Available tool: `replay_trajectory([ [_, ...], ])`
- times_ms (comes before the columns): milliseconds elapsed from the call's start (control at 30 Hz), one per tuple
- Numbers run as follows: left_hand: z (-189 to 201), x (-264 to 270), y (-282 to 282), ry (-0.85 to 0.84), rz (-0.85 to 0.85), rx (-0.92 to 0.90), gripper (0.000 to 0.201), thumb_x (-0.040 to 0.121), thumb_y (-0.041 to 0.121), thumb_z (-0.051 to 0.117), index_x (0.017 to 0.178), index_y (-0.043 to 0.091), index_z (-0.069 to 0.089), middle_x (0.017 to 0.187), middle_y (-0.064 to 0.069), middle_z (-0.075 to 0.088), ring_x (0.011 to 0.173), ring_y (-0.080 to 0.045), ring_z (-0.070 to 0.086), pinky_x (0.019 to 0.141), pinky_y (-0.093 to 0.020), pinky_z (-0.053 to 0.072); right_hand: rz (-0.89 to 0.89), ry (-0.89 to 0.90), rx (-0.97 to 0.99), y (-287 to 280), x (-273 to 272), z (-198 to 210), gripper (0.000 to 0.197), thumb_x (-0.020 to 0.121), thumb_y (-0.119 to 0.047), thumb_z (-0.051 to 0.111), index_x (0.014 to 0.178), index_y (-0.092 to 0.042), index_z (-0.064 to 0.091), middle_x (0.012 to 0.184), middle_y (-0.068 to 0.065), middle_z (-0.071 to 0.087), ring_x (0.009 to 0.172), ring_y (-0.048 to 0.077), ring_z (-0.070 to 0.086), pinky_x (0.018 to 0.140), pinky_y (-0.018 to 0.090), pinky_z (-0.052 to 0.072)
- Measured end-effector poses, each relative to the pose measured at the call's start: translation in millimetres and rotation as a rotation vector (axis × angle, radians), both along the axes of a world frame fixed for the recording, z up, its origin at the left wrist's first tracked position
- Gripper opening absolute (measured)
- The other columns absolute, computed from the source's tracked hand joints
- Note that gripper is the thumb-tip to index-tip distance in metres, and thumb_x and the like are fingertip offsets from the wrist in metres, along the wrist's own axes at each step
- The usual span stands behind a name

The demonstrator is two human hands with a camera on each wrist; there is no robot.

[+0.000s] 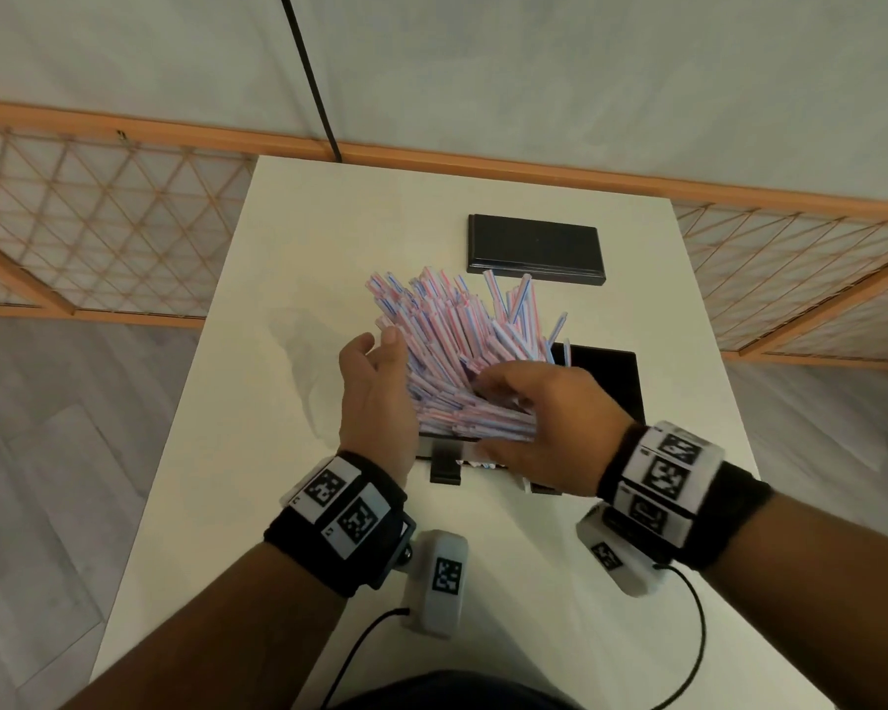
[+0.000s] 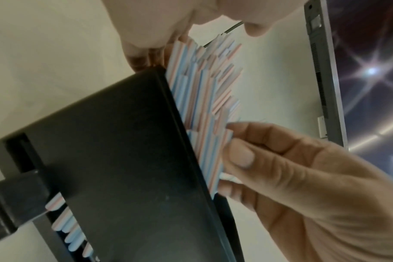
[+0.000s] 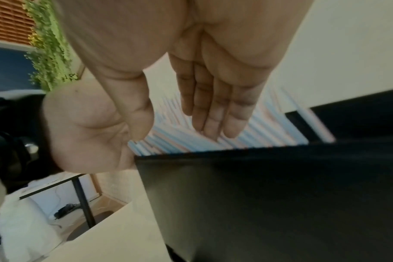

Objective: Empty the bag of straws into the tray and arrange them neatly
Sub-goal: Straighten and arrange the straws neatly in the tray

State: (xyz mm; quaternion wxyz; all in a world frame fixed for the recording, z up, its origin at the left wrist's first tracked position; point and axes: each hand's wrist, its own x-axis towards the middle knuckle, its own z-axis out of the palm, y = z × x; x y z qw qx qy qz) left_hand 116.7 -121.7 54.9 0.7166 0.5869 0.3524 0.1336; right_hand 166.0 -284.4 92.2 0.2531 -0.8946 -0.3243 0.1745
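Many red-, white- and blue-striped straws (image 1: 447, 340) lie heaped in a black tray (image 1: 611, 381) and fan out over its far and left edges. My left hand (image 1: 375, 371) rests against the left side of the heap with relaxed fingers. In the left wrist view its thumb and fingers (image 2: 247, 156) touch the straw ends (image 2: 204, 88) beside the tray wall (image 2: 123, 141). My right hand (image 1: 534, 417) lies flat on the near part of the heap. Its straight fingers (image 3: 213, 109) press down on the straws (image 3: 269, 134) above the tray's rim (image 3: 258, 177).
A flat black lid (image 1: 534, 248) lies at the back of the white table (image 1: 329, 222). A clear plastic bag (image 1: 298, 351) lies on the table left of my left hand. A small black part (image 1: 444, 466) juts from the tray's near side. Straw ends (image 2: 65, 221) show in a slot there.
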Motion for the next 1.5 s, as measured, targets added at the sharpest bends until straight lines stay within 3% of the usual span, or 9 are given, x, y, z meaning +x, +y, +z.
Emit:
replay_trajectory([
  [100,-7,1,-5,0.025,-0.096,0.053,0.072,0.098,0.063,0.040,0.142,0.007,0.038,0.107,0.000,0.057,0.096,-0.015,0.053,0.094,-0.034,0.041,-0.078,0.023,-0.155,-22,8,-3,0.035,0.073,-0.048,0.078,0.092,-0.021,0.066,0.082,-0.006,0.067,0.075,0.013,0.063,0.075,0.031,0.054],
  [267,-9,-2,-13,0.067,-0.208,0.109,0.068,0.101,0.056,0.037,0.152,0.011,0.027,0.149,-0.009,0.047,0.137,-0.026,0.045,0.117,-0.041,0.034,0.058,0.121,-0.295,-30,10,-10,0.040,0.084,-0.054,0.066,0.112,-0.026,0.069,0.094,-0.006,0.072,0.089,0.014,0.065,0.082,0.029,0.052],
  [433,-5,0,-15,0.001,-0.145,0.131,0.043,0.104,0.037,0.047,0.139,0.014,0.040,0.115,0.016,0.056,0.108,-0.005,0.055,0.084,-0.008,0.038,0.085,0.139,-0.334,-15,9,-12,0.032,0.088,-0.054,0.062,0.094,-0.023,0.068,0.070,-0.010,0.059,0.066,0.005,0.053,0.059,0.012,0.038],
  [567,-5,2,-15,0.010,-0.185,0.201,0.039,0.103,0.033,0.051,0.134,0.014,0.038,0.108,0.022,0.051,0.096,0.005,0.054,0.071,0.004,0.036,0.102,0.172,-0.389,-3,12,-17,0.044,0.085,-0.065,0.057,0.094,-0.023,0.067,0.073,-0.006,0.063,0.075,0.015,0.062,0.075,0.032,0.054],
  [700,-14,0,-13,0.014,-0.187,0.222,0.045,0.100,0.032,0.058,0.134,0.013,0.036,0.109,0.022,0.052,0.108,-0.009,0.057,0.082,-0.010,0.041,0.107,0.234,-0.386,4,10,-18,0.036,0.088,-0.061,0.057,0.086,-0.025,0.063,0.067,-0.006,0.060,0.064,0.009,0.058,0.075,0.032,0.054],
  [1100,-5,1,-8,-0.077,-0.002,0.016,0.055,0.097,0.057,0.040,0.129,0.014,0.050,0.104,0.010,0.059,0.092,0.004,0.058,0.086,-0.021,0.045,0.090,0.272,-0.591,16,21,-29,0.065,0.071,-0.083,0.055,0.091,-0.021,0.066,0.088,0.001,0.067,0.084,0.021,0.063,0.082,0.037,0.054],
  [1233,1,6,-10,-0.056,0.002,-0.007,0.046,0.104,0.051,0.041,0.128,0.012,0.049,0.102,0.009,0.060,0.088,0.008,0.060,0.078,-0.016,0.047,0.099,0.319,-0.486,18,19,-21,0.065,0.078,-0.072,0.061,0.124,-0.026,0.058,0.118,-0.004,0.063,0.109,0.021,0.058,0.097,0.034,0.047],
  [1367,9,7,-16,-0.088,-0.004,0.048,0.078,0.084,0.068,0.047,0.131,0.005,0.046,0.105,0.003,0.062,0.102,-0.017,0.062,0.102,-0.053,0.049,0.109,0.346,-0.446,23,24,-21,0.049,0.080,-0.066,0.064,0.109,-0.027,0.059,0.107,-0.003,0.064,0.099,0.021,0.059,0.089,0.034,0.048],
  [1500,12,6,-18,-0.098,0.004,0.094,0.082,0.076,0.070,0.053,0.132,0.010,0.045,0.117,0.000,0.063,0.109,-0.019,0.063,0.103,-0.053,0.050,0.116,0.387,-0.400,24,26,-23,0.047,0.080,-0.067,0.063,0.107,-0.028,0.059,0.107,-0.006,0.064,0.101,0.018,0.060,0.092,0.035,0.048],
])
